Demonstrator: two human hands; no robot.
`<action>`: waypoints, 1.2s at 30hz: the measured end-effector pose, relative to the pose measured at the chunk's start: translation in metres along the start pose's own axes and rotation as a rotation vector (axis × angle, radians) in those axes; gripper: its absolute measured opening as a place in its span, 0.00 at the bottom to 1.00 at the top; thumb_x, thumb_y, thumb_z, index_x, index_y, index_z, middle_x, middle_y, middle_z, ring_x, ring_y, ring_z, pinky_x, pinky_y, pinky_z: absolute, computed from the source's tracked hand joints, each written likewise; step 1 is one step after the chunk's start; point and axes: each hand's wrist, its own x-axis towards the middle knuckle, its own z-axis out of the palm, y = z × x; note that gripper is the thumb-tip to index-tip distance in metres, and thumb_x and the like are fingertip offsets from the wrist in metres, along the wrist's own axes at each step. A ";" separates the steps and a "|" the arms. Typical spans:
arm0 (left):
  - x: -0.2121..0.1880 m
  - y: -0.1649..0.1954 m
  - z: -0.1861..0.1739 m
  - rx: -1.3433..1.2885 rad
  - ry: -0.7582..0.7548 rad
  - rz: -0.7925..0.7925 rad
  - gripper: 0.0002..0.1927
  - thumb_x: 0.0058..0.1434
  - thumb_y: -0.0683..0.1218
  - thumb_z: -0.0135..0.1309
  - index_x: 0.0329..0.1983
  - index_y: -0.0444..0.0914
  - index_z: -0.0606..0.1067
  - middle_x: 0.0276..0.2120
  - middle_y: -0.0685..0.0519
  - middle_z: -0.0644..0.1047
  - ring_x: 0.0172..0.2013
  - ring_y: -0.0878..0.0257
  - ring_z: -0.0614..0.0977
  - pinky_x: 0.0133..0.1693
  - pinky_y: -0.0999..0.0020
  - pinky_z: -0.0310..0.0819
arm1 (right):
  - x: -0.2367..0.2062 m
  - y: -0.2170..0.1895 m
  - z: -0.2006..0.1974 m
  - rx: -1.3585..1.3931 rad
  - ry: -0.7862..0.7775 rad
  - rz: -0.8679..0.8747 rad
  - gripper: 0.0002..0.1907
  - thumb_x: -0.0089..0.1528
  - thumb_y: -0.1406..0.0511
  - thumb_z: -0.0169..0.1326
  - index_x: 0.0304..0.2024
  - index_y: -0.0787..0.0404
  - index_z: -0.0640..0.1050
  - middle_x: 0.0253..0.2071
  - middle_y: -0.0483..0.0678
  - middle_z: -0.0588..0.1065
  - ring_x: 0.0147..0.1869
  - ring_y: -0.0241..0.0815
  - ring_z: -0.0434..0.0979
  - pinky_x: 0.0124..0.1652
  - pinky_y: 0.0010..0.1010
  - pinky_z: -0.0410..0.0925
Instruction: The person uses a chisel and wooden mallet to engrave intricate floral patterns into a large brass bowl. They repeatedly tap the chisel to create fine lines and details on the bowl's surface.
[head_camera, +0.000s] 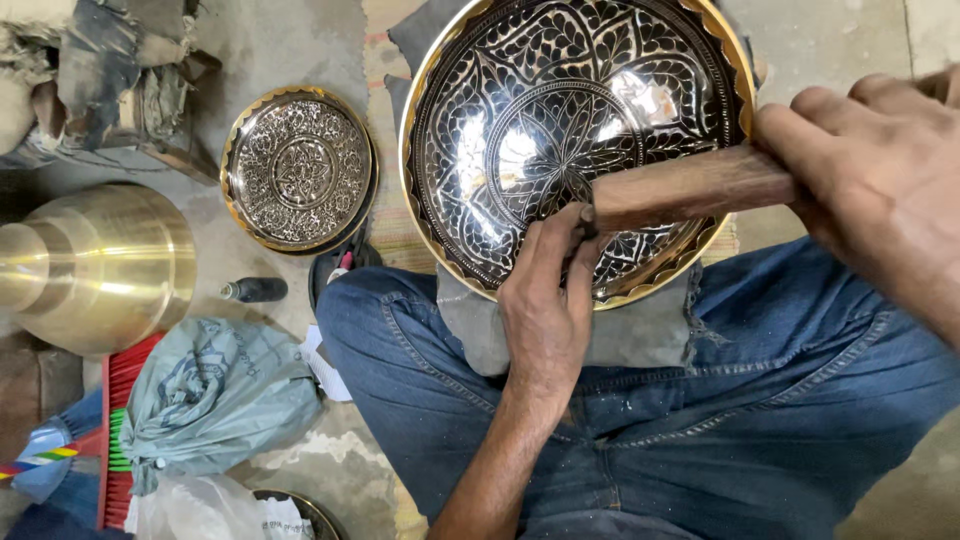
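Observation:
A large round brass plate (520, 110) with black engraved floral patterning and a gold scalloped rim rests tilted on my lap over a grey cloth (640, 335). My left hand (548, 300) lies on its lower rim, fingers pinched around a thin tool whose tip is hidden at the plate's surface. My right hand (880, 170) grips a brown wooden mallet (690, 187), its end right over my left fingertips.
A smaller matching engraved plate (298, 167) lies on the concrete floor to the left. A stepped polished brass vessel (95, 265) sits at far left. A grey plastic bag (210, 395), a red brush (120, 440) and a small dark bottle (255, 290) lie by my knee.

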 end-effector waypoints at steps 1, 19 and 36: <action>0.000 0.000 0.000 -0.019 -0.001 0.000 0.15 0.71 0.38 0.53 0.60 0.36 0.72 0.48 0.48 0.80 0.47 0.58 0.87 0.44 0.65 0.87 | -0.001 0.000 0.001 0.005 0.006 -0.004 0.18 0.54 0.65 0.63 0.46 0.60 0.75 0.36 0.50 0.78 0.38 0.47 0.81 0.41 0.36 0.74; -0.003 -0.006 0.003 0.004 -0.019 0.011 0.16 0.70 0.39 0.55 0.61 0.38 0.72 0.46 0.50 0.80 0.46 0.60 0.87 0.43 0.67 0.88 | 0.000 -0.009 -0.001 -0.032 -0.058 0.007 0.18 0.58 0.62 0.60 0.49 0.60 0.75 0.36 0.49 0.79 0.40 0.46 0.82 0.43 0.34 0.75; -0.003 0.002 -0.005 -0.021 -0.038 -0.036 0.17 0.70 0.39 0.55 0.62 0.38 0.73 0.48 0.49 0.81 0.45 0.60 0.87 0.42 0.66 0.86 | -0.013 0.000 0.016 -0.008 -0.042 -0.083 0.21 0.53 0.67 0.64 0.47 0.62 0.76 0.37 0.52 0.78 0.41 0.49 0.80 0.45 0.39 0.73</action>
